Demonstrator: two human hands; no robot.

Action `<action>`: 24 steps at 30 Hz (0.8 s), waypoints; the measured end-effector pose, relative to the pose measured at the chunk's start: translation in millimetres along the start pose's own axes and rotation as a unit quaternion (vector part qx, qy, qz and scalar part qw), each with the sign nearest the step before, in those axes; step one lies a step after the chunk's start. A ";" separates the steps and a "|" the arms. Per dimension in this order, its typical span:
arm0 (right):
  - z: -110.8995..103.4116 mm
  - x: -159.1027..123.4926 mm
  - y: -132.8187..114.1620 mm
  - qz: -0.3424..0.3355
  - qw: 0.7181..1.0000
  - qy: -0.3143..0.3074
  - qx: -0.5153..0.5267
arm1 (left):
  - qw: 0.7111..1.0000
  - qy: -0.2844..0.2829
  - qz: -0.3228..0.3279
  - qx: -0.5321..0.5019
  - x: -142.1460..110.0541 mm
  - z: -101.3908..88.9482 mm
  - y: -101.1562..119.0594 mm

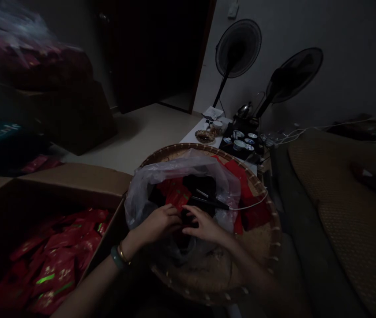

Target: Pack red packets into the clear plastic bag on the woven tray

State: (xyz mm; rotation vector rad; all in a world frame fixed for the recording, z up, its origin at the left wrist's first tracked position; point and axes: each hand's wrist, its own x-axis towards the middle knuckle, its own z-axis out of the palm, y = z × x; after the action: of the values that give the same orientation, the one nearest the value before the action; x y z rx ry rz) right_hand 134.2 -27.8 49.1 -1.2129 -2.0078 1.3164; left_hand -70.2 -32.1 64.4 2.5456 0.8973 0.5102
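A broad round woven bamboo tray [254,247] holds a clear plastic bag [135,194], its mouth spread wide around dark contents. Over the bag's near side, my left hand [163,223] has its fingers curled together; whatever is in them is hidden. My right hand [204,224] faces it with thumb and fingers apart. Just beyond the fingertips of both hands is a red packet [176,194] with green marks; whether either hand touches it I cannot tell. A slim black tool [211,203] with a white cord lies across the bag's right side.
Left of the tray stands an open cardboard box [75,179] with many red packets [64,265]. Red cloth-like material [241,172] lies at the tray's right. Beyond are a tea set [240,145] on a low table and two fans [239,48]. A woven-covered seat [347,194] is at right.
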 end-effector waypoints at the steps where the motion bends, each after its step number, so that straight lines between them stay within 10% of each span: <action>1: 1.3 1.0 0.8 0.008 1.000 -0.004 0.019 | 1.000 0.001 -0.002 -0.004 -0.2 0.0 0.2; 8: -0.7 2.6 -5.3 -0.050 0.994 0.055 -0.084 | 0.999 0.006 -0.017 -0.028 -0.5 -0.6 -0.5; 15: -0.2 -8.3 -10.9 -0.099 0.970 -0.018 -0.222 | 0.999 0.014 -0.015 -0.050 0.7 2.5 -0.2; 24: -11.1 -2.9 -10.4 -0.046 0.986 0.032 -0.157 | 0.998 0.015 -0.017 -0.060 -0.3 0.1 1.2</action>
State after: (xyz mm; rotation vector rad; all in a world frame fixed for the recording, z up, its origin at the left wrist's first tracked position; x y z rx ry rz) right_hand 139.6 -26.4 63.5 -1.2606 -2.2548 0.9278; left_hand -69.8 -33.2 64.9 2.4176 0.8913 0.5763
